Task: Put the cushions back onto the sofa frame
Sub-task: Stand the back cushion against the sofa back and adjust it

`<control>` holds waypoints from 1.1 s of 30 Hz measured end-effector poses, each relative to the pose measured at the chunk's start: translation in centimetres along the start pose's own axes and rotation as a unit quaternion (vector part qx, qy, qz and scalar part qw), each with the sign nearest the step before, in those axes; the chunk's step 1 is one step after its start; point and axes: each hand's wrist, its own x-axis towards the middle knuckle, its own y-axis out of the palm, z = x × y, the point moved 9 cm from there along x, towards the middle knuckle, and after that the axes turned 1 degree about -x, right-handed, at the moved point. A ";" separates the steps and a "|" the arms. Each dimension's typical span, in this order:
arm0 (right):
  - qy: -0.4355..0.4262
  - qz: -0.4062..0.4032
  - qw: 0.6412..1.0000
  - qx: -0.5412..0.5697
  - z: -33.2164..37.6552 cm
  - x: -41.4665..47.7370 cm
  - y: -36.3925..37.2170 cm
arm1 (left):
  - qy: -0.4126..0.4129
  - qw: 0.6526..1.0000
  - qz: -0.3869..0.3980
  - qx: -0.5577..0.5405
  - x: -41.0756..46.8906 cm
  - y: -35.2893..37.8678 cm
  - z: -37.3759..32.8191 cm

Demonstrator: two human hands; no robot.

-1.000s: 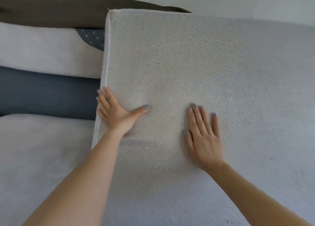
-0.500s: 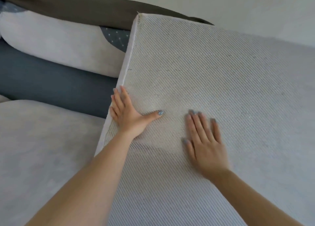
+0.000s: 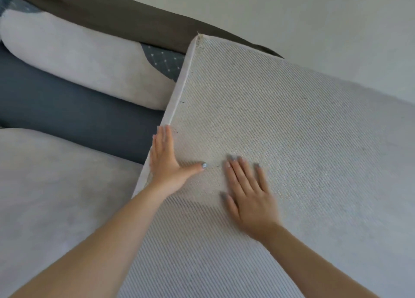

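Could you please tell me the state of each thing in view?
Woven cushion: tilted, not yet laid flat.
Left hand: flat, at its left edge.
Right hand: flat, pressing its woven face.
Seat cushion: lying flat in place.
Back cushion: lying behind the bare blue frame.

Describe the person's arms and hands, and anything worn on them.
Both forearms are bare, with no sleeves in view. The left hand and right hand wear no gloves, and no rings, watch or bracelets show. The fingernails are painted pale grey-blue. The right hand is slightly blurred.

Plain pale wall [image 3: 314,17] (faintly grey-green), soft diffuse light, dark brown cloth [image 3: 112,12] stretched below it
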 end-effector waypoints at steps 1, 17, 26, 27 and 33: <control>0.016 0.004 1.000 0.000 -0.1 0.2 0.2 | 0.015 1.000 0.013 0.003 -0.5 -0.5 0.4; 0.003 0.041 0.999 0.009 4.2 3.5 0.2 | 0.052 0.995 0.042 0.072 -7.6 -1.8 6.2; -0.013 0.020 1.000 -0.001 6.0 5.4 -0.3 | 0.090 0.984 -0.061 0.139 -9.5 -1.6 6.8; -0.006 0.004 1.000 0.008 6.2 5.7 -1.0 | 0.091 0.983 -0.076 0.138 -9.7 -1.6 6.6; -0.025 0.022 0.999 -0.014 7.5 5.9 0.1 | 0.052 0.982 -0.117 0.138 -10.3 -1.8 7.4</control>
